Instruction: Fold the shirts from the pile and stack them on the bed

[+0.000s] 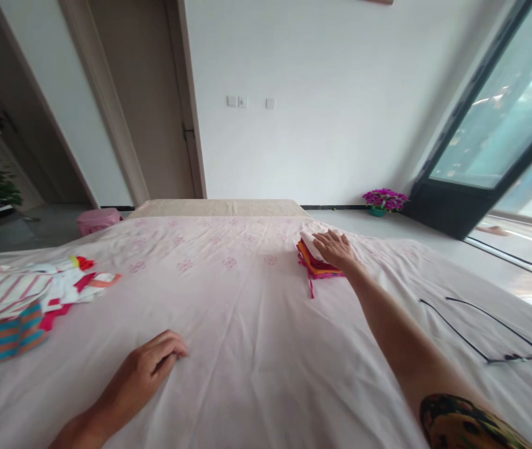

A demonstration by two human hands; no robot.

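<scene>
My right hand (pixel 335 248) lies flat with its fingers stretched out on a small stack of folded cloths (pixel 320 265). The top cloth is pale pink, with red, orange and magenta layers beneath, and a thin magenta strap hangs from the near side. On the left, my left hand (pixel 156 358) rests on the pale pink sheet (pixel 247 324), its fingers curled in and the thumb against them. Nothing shows in it, though the fingertips are partly hidden.
A loose pile of clothes (pixel 22 290), striped and multicoloured, lies at the left. Black-framed glasses (pixel 511 360) rest on the sheet at the right. Beyond the edge stand a pink stool (pixel 98 219) and a pot of magenta flowers (pixel 384 199).
</scene>
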